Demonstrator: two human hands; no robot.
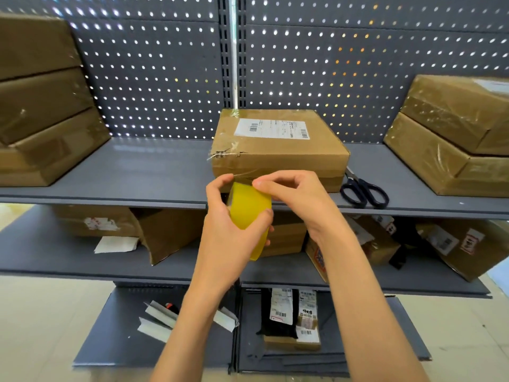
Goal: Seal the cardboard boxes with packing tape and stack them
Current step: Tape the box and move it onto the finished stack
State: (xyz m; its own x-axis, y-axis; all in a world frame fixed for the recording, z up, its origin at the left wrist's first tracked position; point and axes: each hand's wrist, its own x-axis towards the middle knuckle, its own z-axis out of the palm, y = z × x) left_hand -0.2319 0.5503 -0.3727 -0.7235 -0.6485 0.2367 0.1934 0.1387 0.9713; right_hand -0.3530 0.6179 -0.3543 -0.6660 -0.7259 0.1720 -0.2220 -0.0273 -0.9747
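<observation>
Right fingers (260, 184) pinched together at the top of the tape roll (249, 213), seemingly picking at the tape end; whether the end is lifted can't be told. Left fingers (268, 213) clamped round the roll, thumb up near its top. Left hand (231, 227) holds the roll just in front of the box (278, 150), low against its front face. Right hand (294, 191) also in front of the box, to the right of the roll.

Step, as I judge it: free the tape end, stick it to the box. Do well: keep the roll steady in the left hand, peel the end cleanly, start the strip on the front face and run it over the seam; front-left corner of the box is torn, cover that too.

Box sits on the grey shelf (154, 172), label (271, 129) on top. Scissors (363, 190) just right of the box. Box stacks left (41, 106) and right (451, 133) of it, well apart. Pegboard (165, 78) behind the box. Lower shelves below it carry more parcels and paper scraps. Pale tiled floor beneath.
</observation>
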